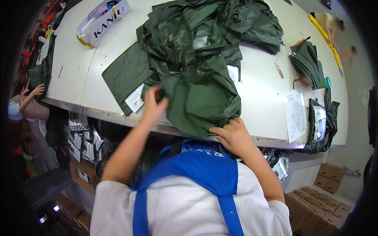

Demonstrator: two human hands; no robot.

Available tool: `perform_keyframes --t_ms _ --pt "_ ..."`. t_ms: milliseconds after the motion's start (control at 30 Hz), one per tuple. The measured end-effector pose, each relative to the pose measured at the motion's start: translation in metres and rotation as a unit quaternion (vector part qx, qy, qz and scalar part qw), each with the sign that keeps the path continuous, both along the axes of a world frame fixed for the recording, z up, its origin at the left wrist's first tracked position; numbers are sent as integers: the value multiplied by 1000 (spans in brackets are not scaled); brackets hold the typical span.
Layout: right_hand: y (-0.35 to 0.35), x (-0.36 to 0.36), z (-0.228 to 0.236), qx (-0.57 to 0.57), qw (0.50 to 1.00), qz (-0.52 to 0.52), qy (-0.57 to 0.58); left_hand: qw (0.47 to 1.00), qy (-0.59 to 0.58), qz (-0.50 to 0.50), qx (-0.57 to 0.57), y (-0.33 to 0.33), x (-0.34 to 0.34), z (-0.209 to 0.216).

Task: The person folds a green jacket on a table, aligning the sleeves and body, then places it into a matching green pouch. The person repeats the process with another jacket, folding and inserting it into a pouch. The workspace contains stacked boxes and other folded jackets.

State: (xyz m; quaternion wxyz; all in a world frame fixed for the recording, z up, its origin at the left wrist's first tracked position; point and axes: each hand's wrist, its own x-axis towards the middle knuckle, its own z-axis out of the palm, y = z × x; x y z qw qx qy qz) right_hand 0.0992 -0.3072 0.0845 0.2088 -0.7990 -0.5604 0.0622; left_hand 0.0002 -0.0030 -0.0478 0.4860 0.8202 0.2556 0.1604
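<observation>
A dark green waterproof fabric piece (202, 96), which looks like part of a garment, lies bunched at the near edge of the table. My right hand (233, 135) is closed on its near right corner, thumb and fingers pinching the hem. To the left, my left hand (154, 105) is slightly blurred beside the fabric, its thumb and fingers apart, fingertips near a dark fold. A flat green piece (128, 70) lies under that area, with a white printed label (135, 98) on it. Behind, a large heap of the same green fabric (220, 25) covers the table's middle.
A white box (103, 23) holding small items stands at the far left. On the right are a folded green umbrella-like bundle (306, 63), a printed sheet (295, 114), a packaged green item (318, 122) and a small tool (279, 70). Other people's hands show at both sides.
</observation>
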Motion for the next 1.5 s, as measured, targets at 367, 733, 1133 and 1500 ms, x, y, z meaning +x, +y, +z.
perform_keyframes --t_ms 367,733,1133,1500 --pt "-2 -9 29 181 977 -52 -102 626 -278 -108 -720 -87 -15 74" --pt "-33 64 43 253 922 134 261 836 -258 -199 -442 -148 77 147" --pt "11 111 44 180 866 85 459 965 -212 -132 85 -159 89 139" --pt "-7 119 -101 260 953 -93 124 973 -140 -185 7 -190 80 86"
